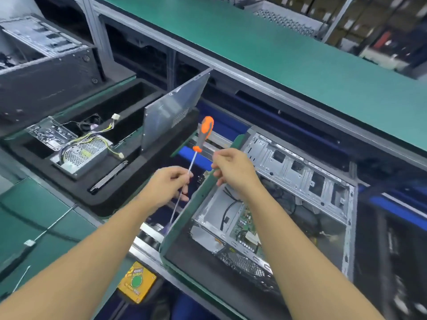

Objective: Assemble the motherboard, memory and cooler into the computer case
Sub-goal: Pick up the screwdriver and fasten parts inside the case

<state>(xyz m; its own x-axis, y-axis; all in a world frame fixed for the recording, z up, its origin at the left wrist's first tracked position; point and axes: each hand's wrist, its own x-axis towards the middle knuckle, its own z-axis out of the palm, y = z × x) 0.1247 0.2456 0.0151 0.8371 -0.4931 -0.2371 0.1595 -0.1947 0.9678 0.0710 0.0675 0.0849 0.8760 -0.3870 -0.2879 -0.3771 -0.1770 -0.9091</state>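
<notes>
My left hand (pixel 167 184) grips the long metal shaft of a screwdriver with an orange and grey handle (pixel 205 131); the handle points up and away, the tip points down toward me. My right hand (pixel 233 168) hovers just right of the shaft with fingers curled, and whether it pinches anything small is hidden. Below my right arm lies the open silver computer case (pixel 300 179) on a green-edged carrier. Inside it sits a green motherboard (pixel 246 224) with black cables.
A black foam tray (pixel 111 192) on the left holds a power supply (pixel 83 154), a bag of screws (pixel 49 132), a small fan and an upright side panel (pixel 171 114). Another case (pixel 46 72) stands at the far left. A green shelf (pixel 288 56) runs overhead. A yellow button box (pixel 136 281) sits below.
</notes>
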